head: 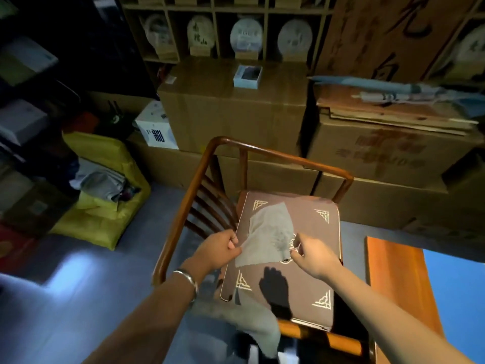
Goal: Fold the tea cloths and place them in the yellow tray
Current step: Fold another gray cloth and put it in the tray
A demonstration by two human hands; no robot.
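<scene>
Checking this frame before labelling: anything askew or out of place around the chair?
Mostly tidy. The grey tea cloth lies skewed on the brown chair cushion, pinched at its near edge by the left hand and right hand. More grey cloth hangs off the chair's front. No yellow tray is visible.

Storeroom clutter around a wooden chair

A wooden armchair (244, 164) carries a brown cushion (312, 248) with gold corner patterns. Behind it, stacked cardboard boxes (231, 114) stand under wooden shelves (223, 11) of round wrapped tea cakes (246, 35). A small white box (248, 76) sits on the top carton, and a yellow bag (105, 185) lies on the floor (65, 298) to the left.
</scene>
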